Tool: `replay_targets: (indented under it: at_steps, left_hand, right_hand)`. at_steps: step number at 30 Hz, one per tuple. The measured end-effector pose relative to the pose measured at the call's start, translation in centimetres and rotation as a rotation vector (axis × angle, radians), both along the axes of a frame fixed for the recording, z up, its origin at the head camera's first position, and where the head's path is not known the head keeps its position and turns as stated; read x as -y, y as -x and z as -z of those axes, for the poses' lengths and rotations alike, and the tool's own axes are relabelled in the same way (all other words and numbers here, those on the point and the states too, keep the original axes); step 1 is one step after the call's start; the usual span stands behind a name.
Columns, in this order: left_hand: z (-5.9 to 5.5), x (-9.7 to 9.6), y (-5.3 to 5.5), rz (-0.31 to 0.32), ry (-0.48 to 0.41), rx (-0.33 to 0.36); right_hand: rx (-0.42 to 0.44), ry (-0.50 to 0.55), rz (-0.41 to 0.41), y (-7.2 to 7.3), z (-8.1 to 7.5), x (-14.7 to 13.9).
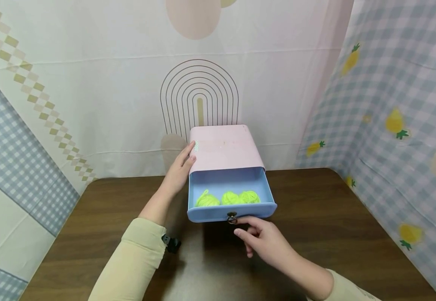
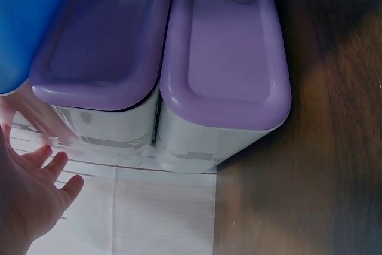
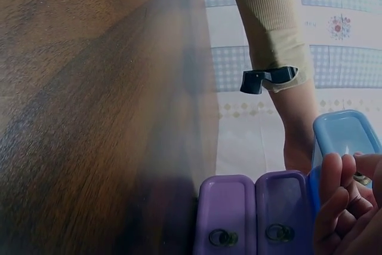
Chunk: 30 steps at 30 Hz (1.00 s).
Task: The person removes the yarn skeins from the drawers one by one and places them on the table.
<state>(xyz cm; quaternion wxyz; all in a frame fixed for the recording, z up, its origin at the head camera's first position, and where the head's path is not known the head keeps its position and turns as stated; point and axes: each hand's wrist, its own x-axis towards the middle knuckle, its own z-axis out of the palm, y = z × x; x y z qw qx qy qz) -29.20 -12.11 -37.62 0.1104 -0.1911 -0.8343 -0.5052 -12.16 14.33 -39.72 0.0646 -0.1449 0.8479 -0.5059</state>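
A stacked drawer unit has a pink top [image 1: 225, 146]. Its upper light blue drawer [image 1: 227, 179] is pulled out. Three neon yellow-green yarn balls [image 1: 207, 199] lie in a row behind the drawer front. My left hand [image 1: 176, 173] rests against the pink casing's left side, fingers extended; the left wrist view shows this hand [image 2: 36, 192] with fingers spread. Over at the drawer front, my right hand [image 1: 264, 240] has its index finger hooked at the metal ring pull [image 1: 232, 219], the thumb apart below it. In the right wrist view that hand [image 3: 352, 213] has curled fingers.
Two purple drawers [image 2: 236, 46] with ring pulls are closed below, beside a darker blue drawer [image 2: 24, 22]. The unit stands on a dark wooden table [image 1: 127, 217]. A patterned cloth [image 1: 108, 92] hangs behind. A black wrist device [image 1: 172, 243] sits at the left sleeve.
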Motion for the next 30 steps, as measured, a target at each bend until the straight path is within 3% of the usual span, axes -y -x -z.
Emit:
replay_targets:
  at_steps: [8,17,24,30]
  left_hand:
    - [0.0,0.0,-0.1,-0.004,-0.005,0.024]
    - [0.1,-0.2,0.1,0.005,-0.034,0.033]
    - [0.2,-0.3,0.1,0.002,-0.034,0.028]
    - [0.1,-0.3,0.0,-0.003,-0.036,0.035]
  right_hand:
    - [-0.016,-0.038,0.047,-0.6,-1.4,-1.3]
    - [-0.09,-0.072,0.076,-0.8,-4.2,-3.3]
    - [-0.181,-0.117,0.112,0.0,-6.5,-4.9]
    - [-0.241,-0.186,0.106,1.1,-7.5,-5.8]
